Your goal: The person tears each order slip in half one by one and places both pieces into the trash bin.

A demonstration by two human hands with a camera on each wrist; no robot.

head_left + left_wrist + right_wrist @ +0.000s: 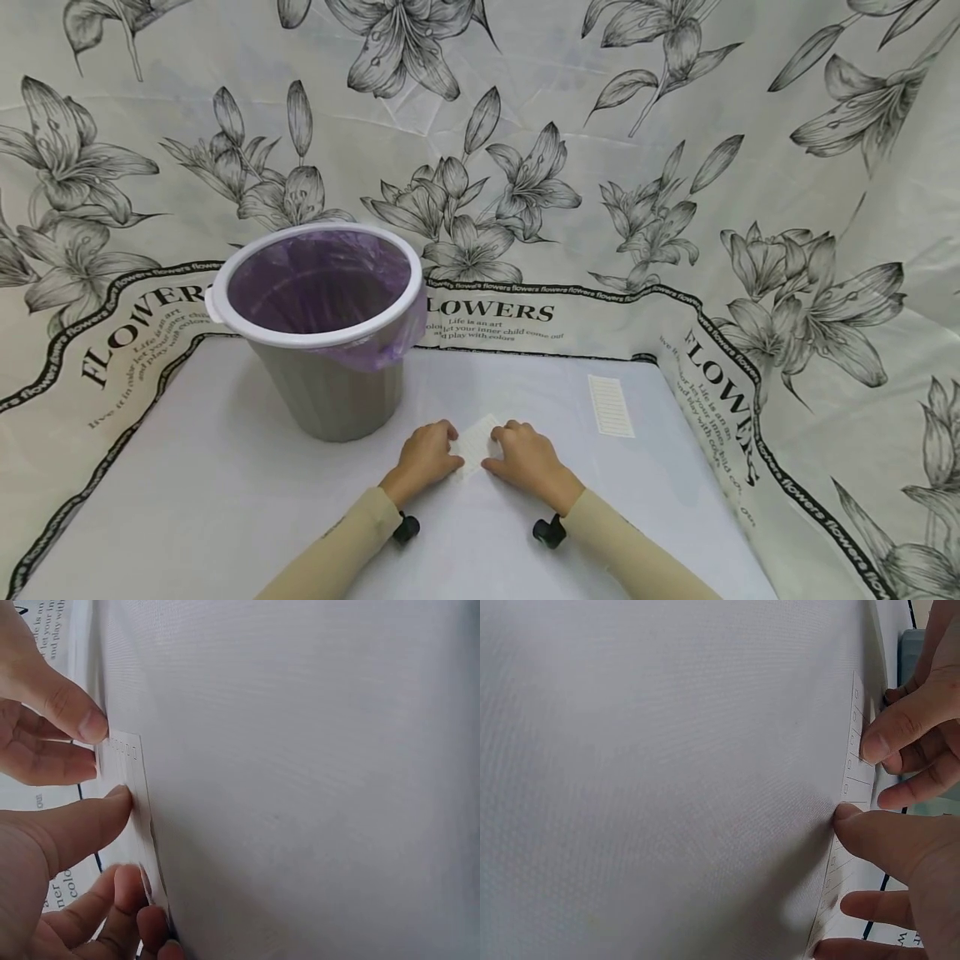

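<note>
A white paper slip [476, 442] with printed lines is between the two hands, just above or on the table. My left hand [426, 455] pinches its left side, the thumb on the near face and the fingers round the far one. At the other side my right hand [531, 460] pinches it in the same way. Small printed boxes run along the edge of the slip [859, 776] in the right wrist view. The left wrist view shows the slip [127, 761] nearly edge-on, its lower part partly hidden by fingers.
On the table [525, 550], a grey bin [330, 392] with a white rim and a purple liner stands at the back left. Another lined white paper slip [611, 407] lies flat at the right. Flower-printed cloth [495, 208] surrounds the table's back and sides.
</note>
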